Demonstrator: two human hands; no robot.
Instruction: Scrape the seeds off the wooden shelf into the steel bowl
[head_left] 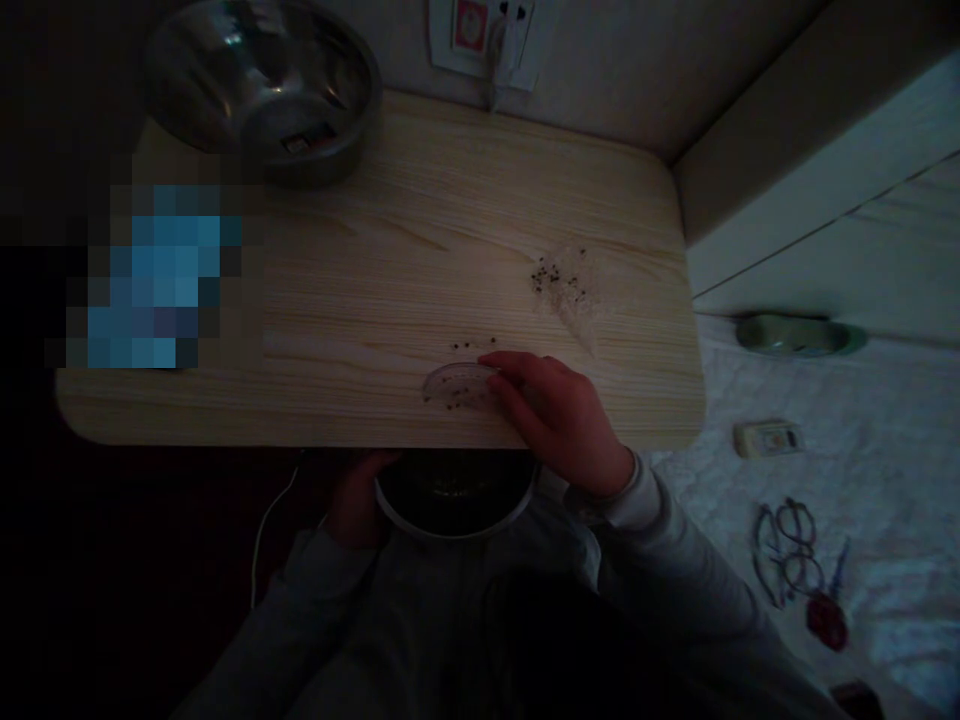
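Observation:
My right hand (551, 410) pinches a clear, round-edged plastic piece (450, 372) between thumb and fingers, low over the table near its front edge. Small dark bits (457, 393) lie under and around this piece, and several more (466, 345) sit just behind it. Below the table edge, my left hand (360, 502) grips the left side of a dark bowl (457, 495) with a pale rim. The table hides part of that hand and the bowl's far side. A crumpled clear plastic bag (574, 295) with dark bits on it lies to the right.
A large metal basin (262, 90) stands at the table's back left, near a blurred-out blue patch (165, 280). A wall socket (484, 40) holds a plug. On the white bedding at right lie a green object (799, 335), a small pale box (769, 438) and a coiled cable (787, 550).

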